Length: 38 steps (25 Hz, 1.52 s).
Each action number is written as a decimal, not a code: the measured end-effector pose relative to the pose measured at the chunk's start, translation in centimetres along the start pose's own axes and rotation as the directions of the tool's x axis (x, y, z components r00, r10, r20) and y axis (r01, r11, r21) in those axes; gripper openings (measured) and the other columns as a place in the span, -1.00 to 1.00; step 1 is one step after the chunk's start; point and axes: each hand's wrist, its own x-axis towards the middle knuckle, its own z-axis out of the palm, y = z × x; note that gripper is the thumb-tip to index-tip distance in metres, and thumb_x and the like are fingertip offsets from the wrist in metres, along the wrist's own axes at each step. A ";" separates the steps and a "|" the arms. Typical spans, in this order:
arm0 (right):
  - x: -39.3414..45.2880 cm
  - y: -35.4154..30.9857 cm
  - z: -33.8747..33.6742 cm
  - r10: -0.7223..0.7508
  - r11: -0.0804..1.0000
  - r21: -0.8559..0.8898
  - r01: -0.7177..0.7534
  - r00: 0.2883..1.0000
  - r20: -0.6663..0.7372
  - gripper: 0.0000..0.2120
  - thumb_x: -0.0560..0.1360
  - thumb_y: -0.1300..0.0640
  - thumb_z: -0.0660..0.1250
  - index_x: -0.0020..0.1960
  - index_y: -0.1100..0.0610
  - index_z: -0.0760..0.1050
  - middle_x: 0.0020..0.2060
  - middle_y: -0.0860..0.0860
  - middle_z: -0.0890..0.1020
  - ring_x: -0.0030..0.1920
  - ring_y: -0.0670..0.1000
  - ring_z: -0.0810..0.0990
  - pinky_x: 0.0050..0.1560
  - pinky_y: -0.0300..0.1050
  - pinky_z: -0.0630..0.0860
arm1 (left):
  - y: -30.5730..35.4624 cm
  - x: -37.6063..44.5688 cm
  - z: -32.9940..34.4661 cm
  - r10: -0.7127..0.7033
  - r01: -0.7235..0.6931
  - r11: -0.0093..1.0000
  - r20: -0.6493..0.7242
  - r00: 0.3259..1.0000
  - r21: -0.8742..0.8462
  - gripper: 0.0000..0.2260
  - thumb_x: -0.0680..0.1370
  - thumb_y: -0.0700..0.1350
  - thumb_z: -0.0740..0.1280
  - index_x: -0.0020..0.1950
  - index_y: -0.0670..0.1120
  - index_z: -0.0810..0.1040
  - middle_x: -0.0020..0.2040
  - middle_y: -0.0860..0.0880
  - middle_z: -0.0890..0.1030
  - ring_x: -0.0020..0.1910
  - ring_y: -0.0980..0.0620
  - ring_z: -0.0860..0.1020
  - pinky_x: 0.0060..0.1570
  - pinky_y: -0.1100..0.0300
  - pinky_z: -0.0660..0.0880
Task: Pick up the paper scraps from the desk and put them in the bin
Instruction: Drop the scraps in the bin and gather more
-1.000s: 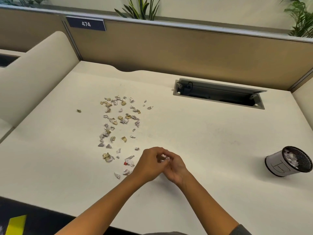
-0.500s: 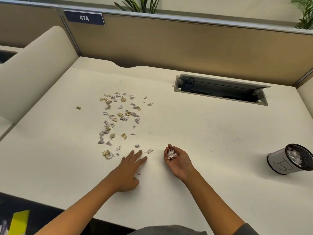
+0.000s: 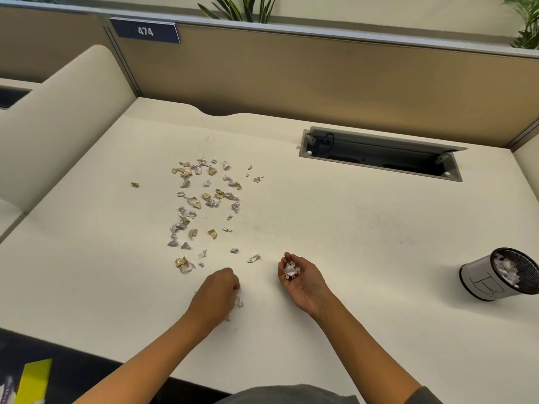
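The left hand (image 3: 217,290) is resting knuckles-up on the desk (image 3: 350,243) in the lower middle of the frame, its fingers curled in and pressing together over a white scrap (image 3: 239,301) that is peeking out at its right edge; whether the fingertips are actually pinching that piece cannot be told from here. Just to its right, the right hand (image 3: 303,279) is lying palm-up on the desk with its fingers loosely cupping, half spread, and it is cradling a small wad of white scraps (image 3: 291,270) in the hollow of the palm. The remaining paper scraps (image 3: 204,205), white and tan, are lying scattered across the desk in the left centre of the frame, above the left hand, with one tan stray (image 3: 135,185) sitting apart farther left and two small white bits (image 3: 253,258) lying between the hands and the main scatter. The bin (image 3: 495,275), a small white cup with a dark mesh rim, is standing tilted at the right edge of the frame, well apart from both hands, and white scraps are showing inside it. A cable tray opening (image 3: 382,156) is sitting in the upper right of the desk.
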 end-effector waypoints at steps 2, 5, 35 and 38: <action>-0.1 0.3 -0.1 0.004 1.000 -0.015 -0.004 1.000 0.005 -0.82 0.61 0.28 0.22 -0.09 0.31 0.54 -0.25 0.12 0.59 -0.20 0.03 0.57 -0.25 -0.18 0.66 | 1.8 1.1 -1.1 -0.057 0.052 0.990 -0.036 0.998 -0.133 -0.83 0.47 -0.28 0.31 -0.10 -0.16 0.70 -0.11 -0.04 0.69 -0.14 0.04 0.63 -0.11 0.23 0.55; -0.2 0.8 -0.2 0.010 0.999 -0.046 -0.009 1.000 0.020 -0.82 0.61 0.28 0.22 -0.10 0.31 0.55 -0.26 0.13 0.62 -0.20 0.03 0.60 -0.22 -0.17 0.66 | 5.5 2.1 -2.7 -0.068 0.039 0.951 -0.086 0.994 -0.308 -0.82 0.44 -0.25 0.36 -0.11 -0.05 0.73 -0.20 0.10 0.66 -0.24 0.24 0.56 -0.19 0.46 0.46; -0.5 1.0 0.5 0.048 0.998 0.033 -0.048 0.999 0.003 -0.81 0.62 0.29 0.17 -0.08 0.30 0.54 -0.20 0.15 0.61 -0.14 0.08 0.58 -0.24 -0.10 0.66 | -2.1 -2.9 -3.1 -0.151 0.229 0.949 0.323 0.934 -0.218 -0.39 0.25 0.23 0.55 0.13 0.04 0.35 0.04 0.10 0.39 -0.10 0.13 0.50 -0.11 0.20 0.49; -0.5 1.0 0.6 0.048 0.998 0.033 -0.048 0.999 0.001 -0.81 0.61 0.30 0.17 -0.08 0.30 0.54 -0.20 0.15 0.61 -0.15 0.08 0.58 -0.22 -0.09 0.66 | -2.0 -3.4 -2.5 -0.044 0.115 0.980 0.386 0.921 -0.163 -0.23 0.09 0.04 0.63 0.15 0.17 0.27 0.03 0.17 0.32 -0.16 0.14 0.55 -0.19 0.20 0.60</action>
